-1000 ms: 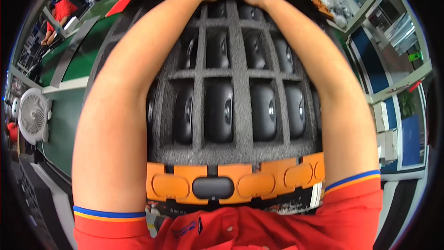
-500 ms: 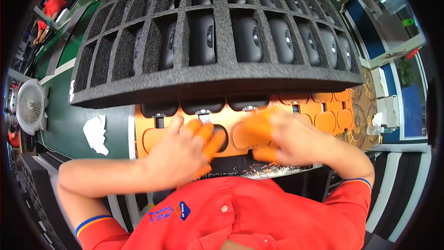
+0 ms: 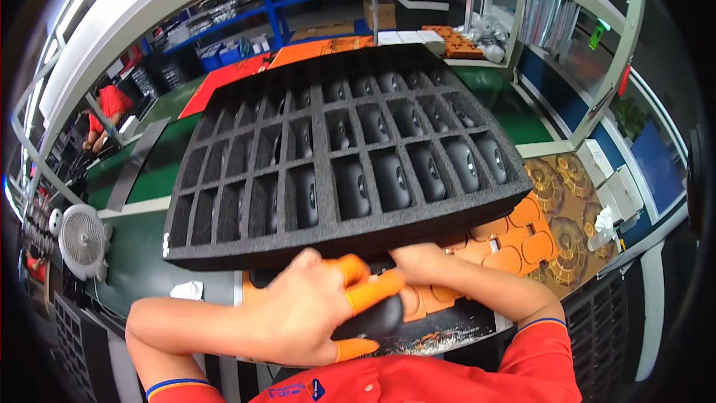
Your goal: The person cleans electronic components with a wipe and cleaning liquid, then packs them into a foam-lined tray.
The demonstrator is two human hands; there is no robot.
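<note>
My left hand (image 3: 309, 306), with orange covers on its fingers, is closed round a smooth, rounded black computer mouse (image 3: 382, 319) close to my body. Just right of it, my right hand (image 3: 418, 263) reaches under the near edge of a black foam tray (image 3: 298, 248). Its fingers are hidden there, so whether they grip anything does not show. Orange plates with rounded recesses (image 3: 503, 260) lie below the tray edge. Many tray pockets hold black mice (image 3: 391, 179) standing on end; in the left pockets little shows in the dark.
A white fan (image 3: 82, 235) stands at the left, and a crumpled white tissue (image 3: 186, 290) lies on the green table. White boxes (image 3: 619, 194) sit at the right beside a patterned brown mat (image 3: 570, 254). Far left, another person in red (image 3: 112, 108) is at work.
My view has tipped up, bringing the whole tray and shelves behind into sight. My left hand now holds a mouse; my right hand's fingers have gone from sight under the tray edge.
</note>
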